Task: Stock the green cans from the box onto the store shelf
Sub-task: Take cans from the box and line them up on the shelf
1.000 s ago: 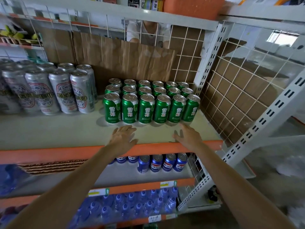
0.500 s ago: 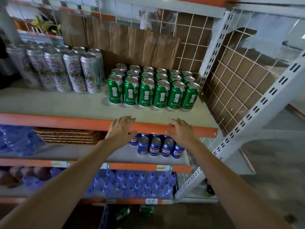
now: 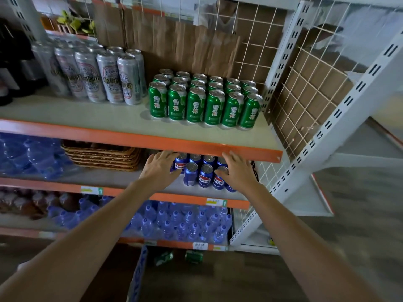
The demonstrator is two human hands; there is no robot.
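Green cans [image 3: 205,105] stand upright in three rows at the right end of the shelf [image 3: 76,112], near taller silver cans [image 3: 109,77]. Below the shelf's orange front edge [image 3: 109,135], the left hand [image 3: 160,171] and right hand [image 3: 236,173] hold nothing, fingers [image 3: 166,154] straight and slightly spread, in front of blue cans [image 3: 205,176] one level down

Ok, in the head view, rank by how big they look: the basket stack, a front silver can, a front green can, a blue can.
1. basket stack
2. silver can
3. green can
4. blue can, though it is seen more from above, so its gap to the green can is unsure.
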